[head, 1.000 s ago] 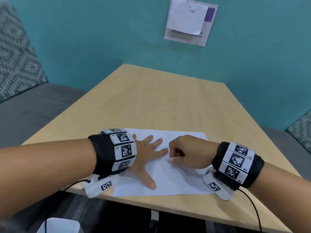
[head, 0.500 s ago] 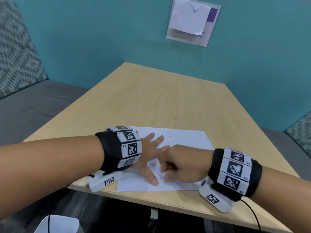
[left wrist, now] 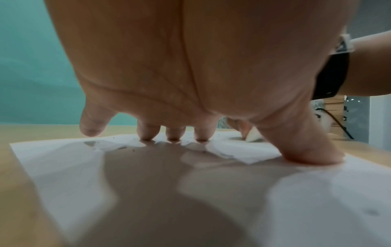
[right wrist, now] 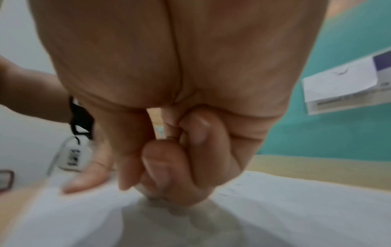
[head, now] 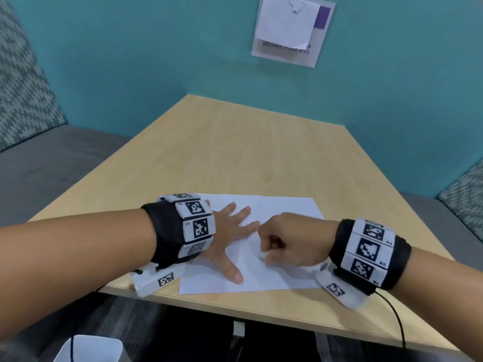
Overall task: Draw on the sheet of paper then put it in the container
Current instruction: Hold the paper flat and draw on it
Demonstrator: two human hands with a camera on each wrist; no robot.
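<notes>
A white sheet of paper (head: 283, 207) lies near the front edge of the wooden table (head: 235, 152). My left hand (head: 231, 232) lies flat on the sheet's left part with its fingers spread, and its fingertips (left wrist: 173, 136) and thumb press the paper (left wrist: 63, 167) down. My right hand (head: 287, 239) is curled in a fist over the middle of the sheet, just right of the left fingers. It pinches a small white eraser-like piece (right wrist: 142, 189) whose tip touches the paper (right wrist: 296, 208); the piece (left wrist: 253, 135) also shows past my left thumb. Small dark crumbs dot the sheet.
A white container (head: 88, 348) stands on the floor below the table's front left corner. Grey benches with patterned cushions flank the table. A teal wall with a notice (head: 290, 30) closes the far side.
My right hand has shifted toward me and back over the sheet, still in a fist. My left hand stays pressed flat on the paper.
</notes>
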